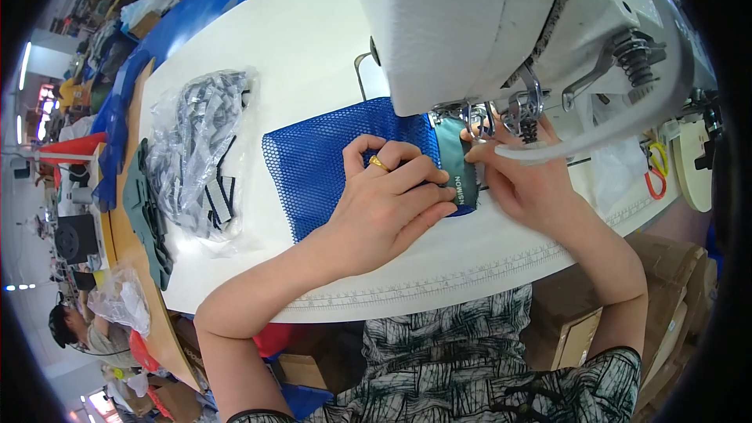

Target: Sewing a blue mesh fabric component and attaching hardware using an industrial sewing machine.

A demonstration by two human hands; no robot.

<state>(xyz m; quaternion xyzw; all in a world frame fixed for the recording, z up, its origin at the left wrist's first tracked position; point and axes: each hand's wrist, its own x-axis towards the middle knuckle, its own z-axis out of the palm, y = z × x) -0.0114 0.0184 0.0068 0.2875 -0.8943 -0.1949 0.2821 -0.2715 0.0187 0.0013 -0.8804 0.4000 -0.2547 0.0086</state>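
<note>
Blue mesh and a teal label strip are held flat under the head of a white sewing machine.

The left hand (392,196) is laid palm down on the blue mesh fabric (329,160), an open honeycomb net lying on the smooth white table (305,47); its fingers (415,180) are pressed together and flattened over the mesh edge and the teal woven label (458,168). The label's upper end is pinched by the right hand (529,180) just below the metal presser foot (474,121) of the glossy sewing machine (470,23). A crinkled clear plastic bag (196,157) of grey striped strips is seen well to the left, beside a stack of dark green cut pieces (149,215).
</note>
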